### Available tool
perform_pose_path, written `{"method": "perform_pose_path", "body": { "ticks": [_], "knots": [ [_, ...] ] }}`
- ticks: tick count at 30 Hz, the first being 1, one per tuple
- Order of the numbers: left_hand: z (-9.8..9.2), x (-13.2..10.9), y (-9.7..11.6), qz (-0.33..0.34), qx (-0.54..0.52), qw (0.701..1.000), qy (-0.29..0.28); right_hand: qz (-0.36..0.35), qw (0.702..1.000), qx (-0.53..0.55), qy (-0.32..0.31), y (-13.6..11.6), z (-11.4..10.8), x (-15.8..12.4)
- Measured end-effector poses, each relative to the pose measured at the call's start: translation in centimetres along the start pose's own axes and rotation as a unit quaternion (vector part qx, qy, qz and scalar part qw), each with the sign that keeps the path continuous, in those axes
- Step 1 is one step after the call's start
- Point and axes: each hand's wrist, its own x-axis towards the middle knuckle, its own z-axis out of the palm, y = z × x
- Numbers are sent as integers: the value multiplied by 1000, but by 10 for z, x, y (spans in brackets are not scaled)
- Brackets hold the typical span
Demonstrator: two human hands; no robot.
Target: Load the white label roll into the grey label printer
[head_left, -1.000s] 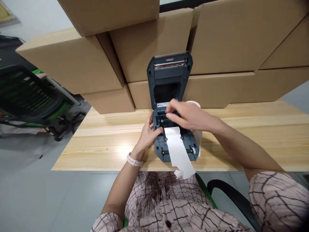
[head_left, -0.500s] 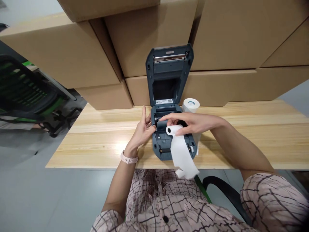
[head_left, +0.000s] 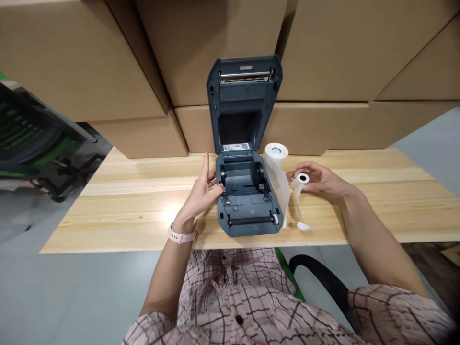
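Note:
A dark grey label printer [head_left: 247,199] stands on the table with its lid [head_left: 244,103] raised. No roll sits between the black roll holders inside it. My left hand [head_left: 202,191] grips the printer's left side, thumb on the rim and index finger stretched upward. To the right of the printer, my right hand [head_left: 319,179] has its fingers around a small, nearly used-up paper roll [head_left: 302,178], upright at the tabletop. A loose strip of its paper trails toward me. Between printer and right hand stands a larger label roll [head_left: 276,152], its paper partly unwound.
Large cardboard boxes [head_left: 316,127] are stacked along the back of the wooden table [head_left: 143,201]. An office chair [head_left: 39,139] is at the far left on the floor. A black chair armrest [head_left: 319,278] curves below the table's front edge.
My right hand has carried the small paper roll out of the printer to the right and turned it upright. My left hand stays on the printer's side. The view has shifted slightly.

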Motion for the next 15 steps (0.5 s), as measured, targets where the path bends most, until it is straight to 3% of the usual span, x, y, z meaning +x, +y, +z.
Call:
{"method": "perform_pose_path", "body": {
  "ticks": [3,8,11,15],
  "knots": [
    [-1,0,-1,-1,3,1000,-2,40,998,-30,-38,3,-4,3],
    [-1,1,-4,-2,-3,1000,-3,6,998,-53,-27,-16,-19,25],
    [-3,1,-4,4,-1,1000,-9,6,994,-101,-47,-29,-5,58],
    [-6,1,-3,12,-2,1000,-28,39,993,-104,-52,-38,30,98]
  ]
}}
